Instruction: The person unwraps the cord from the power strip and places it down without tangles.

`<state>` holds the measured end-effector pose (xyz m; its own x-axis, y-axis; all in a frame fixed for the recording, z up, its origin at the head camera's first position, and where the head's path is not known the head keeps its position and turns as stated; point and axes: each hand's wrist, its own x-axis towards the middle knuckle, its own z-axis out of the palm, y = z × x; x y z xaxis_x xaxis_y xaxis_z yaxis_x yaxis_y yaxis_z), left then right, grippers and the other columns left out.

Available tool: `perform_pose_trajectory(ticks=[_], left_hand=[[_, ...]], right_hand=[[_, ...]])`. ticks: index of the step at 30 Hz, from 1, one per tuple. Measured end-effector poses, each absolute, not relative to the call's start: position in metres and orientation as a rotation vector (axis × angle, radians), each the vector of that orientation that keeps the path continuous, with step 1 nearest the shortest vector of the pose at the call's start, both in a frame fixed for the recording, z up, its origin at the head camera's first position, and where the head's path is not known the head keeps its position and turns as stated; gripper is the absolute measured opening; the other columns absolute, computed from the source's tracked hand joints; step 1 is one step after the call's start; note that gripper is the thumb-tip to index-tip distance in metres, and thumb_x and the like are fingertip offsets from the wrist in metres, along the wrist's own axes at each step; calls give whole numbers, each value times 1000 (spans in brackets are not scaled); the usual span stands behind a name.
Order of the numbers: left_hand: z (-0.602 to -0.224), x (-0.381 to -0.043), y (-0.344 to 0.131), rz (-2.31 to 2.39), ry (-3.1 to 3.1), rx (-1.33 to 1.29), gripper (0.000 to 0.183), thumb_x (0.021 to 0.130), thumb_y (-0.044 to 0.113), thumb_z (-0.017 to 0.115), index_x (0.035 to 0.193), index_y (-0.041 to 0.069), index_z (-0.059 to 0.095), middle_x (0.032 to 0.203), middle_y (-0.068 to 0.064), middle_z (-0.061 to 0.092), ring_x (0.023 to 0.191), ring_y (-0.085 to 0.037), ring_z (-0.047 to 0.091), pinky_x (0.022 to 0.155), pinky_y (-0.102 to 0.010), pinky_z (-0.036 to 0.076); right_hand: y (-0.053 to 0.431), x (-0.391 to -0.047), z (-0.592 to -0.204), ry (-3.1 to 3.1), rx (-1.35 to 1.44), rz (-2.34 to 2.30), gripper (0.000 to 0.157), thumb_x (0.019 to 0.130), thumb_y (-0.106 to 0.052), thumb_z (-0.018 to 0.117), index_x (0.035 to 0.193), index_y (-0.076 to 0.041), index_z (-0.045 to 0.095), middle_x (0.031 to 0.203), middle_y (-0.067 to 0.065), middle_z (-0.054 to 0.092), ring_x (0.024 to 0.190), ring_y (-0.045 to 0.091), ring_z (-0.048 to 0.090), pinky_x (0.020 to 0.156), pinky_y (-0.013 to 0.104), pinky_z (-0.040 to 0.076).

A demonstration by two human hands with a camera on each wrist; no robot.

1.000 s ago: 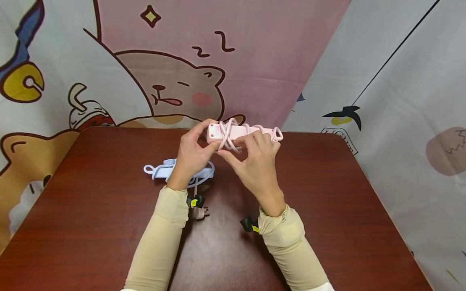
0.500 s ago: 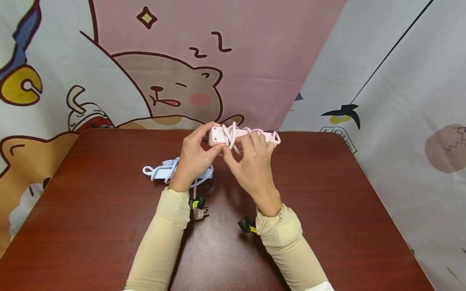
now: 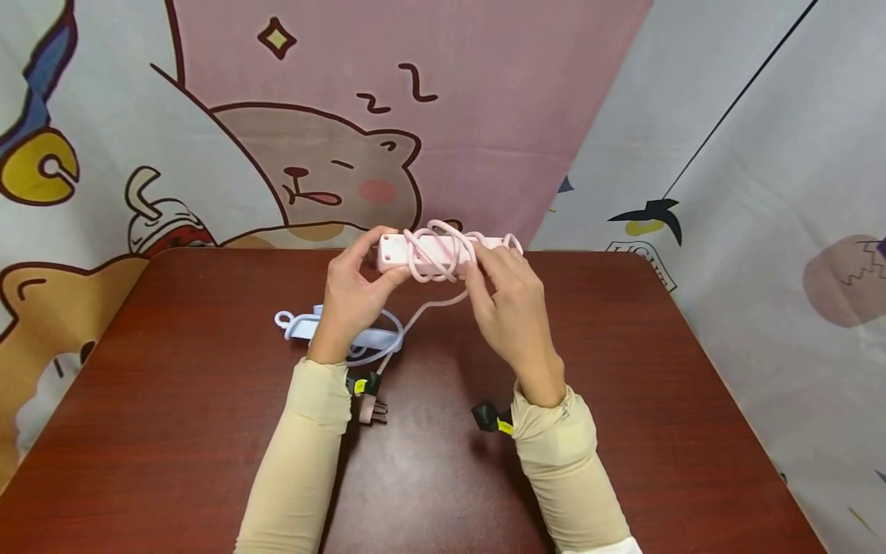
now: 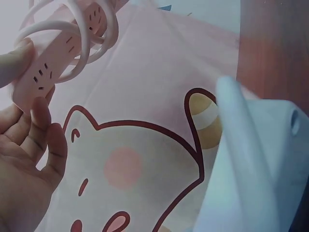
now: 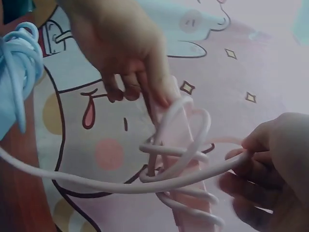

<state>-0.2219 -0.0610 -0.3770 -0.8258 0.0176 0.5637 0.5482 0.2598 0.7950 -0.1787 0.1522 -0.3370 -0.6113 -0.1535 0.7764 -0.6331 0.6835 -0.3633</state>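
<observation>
A pink power strip, with its cord looped around the body, is held above the table. My left hand grips its left end between thumb and fingers; the outlet slots face down in the left wrist view. My right hand is at the strip's right part. In the right wrist view its thumb and finger pinch the loose pink cord, which runs across the wound loops. That cord trails down to a plug close to my left wrist.
A light blue power strip, wrapped in its own cord, lies on the brown table behind my left wrist. Beyond the table's far edge hangs a cartoon-printed curtain. Black wrist cameras sit at my cuffs.
My right hand has moved right, drawing out a length of pink cord that now shows between the hand and the plug. The strip has shifted slightly left with my left hand.
</observation>
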Motion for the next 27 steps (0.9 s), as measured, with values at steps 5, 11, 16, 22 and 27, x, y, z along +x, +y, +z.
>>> perform_pose_trajectory(ticks=[5, 11, 16, 22, 27], left_hand=[[-377, -222, -60, -1618, -2097, -515, 49, 81, 7, 85, 126, 6, 66, 105, -13, 71, 86, -16, 58, 79, -27, 48], [-376, -221, -63, -1627, -2102, -501, 50, 80, 7, 86, 127, 6, 66, 105, -13, 71, 88, -15, 58, 79, -22, 47], [-378, -221, -65, -1661, -2100, -510, 51, 79, 4, 86, 126, 5, 66, 103, -14, 71, 87, -19, 59, 80, -24, 49], [-381, -221, -69, -1747, -2081, -524, 49, 83, 2, 82, 129, 4, 65, 102, -14, 69, 87, -11, 60, 80, -20, 49], [-379, -221, -75, -1824, -2058, -550, 50, 85, -2, 79, 132, 1, 63, 110, -8, 69, 89, -7, 61, 80, -16, 50]], right_hand=[[160, -181, -337, -2142, 681, 919, 29, 101, -6, 59, 128, 3, 67, 87, 13, 66, 76, 20, 67, 69, 30, 50], [169, -185, -336, -2156, 719, 945, 29, 102, -6, 59, 129, -3, 68, 83, 12, 55, 64, 14, 59, 63, 21, 42], [182, -187, -334, -2129, 666, 897, 22, 100, -12, 64, 119, -9, 75, 83, 10, 57, 72, 16, 49, 66, 24, 38], [205, -190, -331, -2040, 594, 871, 17, 95, -11, 71, 109, -8, 79, 76, 9, 62, 65, 11, 45, 60, 21, 32], [217, -194, -331, -2027, 551, 883, 17, 93, -9, 73, 108, -8, 80, 71, 9, 60, 63, 7, 40, 59, 21, 29]])
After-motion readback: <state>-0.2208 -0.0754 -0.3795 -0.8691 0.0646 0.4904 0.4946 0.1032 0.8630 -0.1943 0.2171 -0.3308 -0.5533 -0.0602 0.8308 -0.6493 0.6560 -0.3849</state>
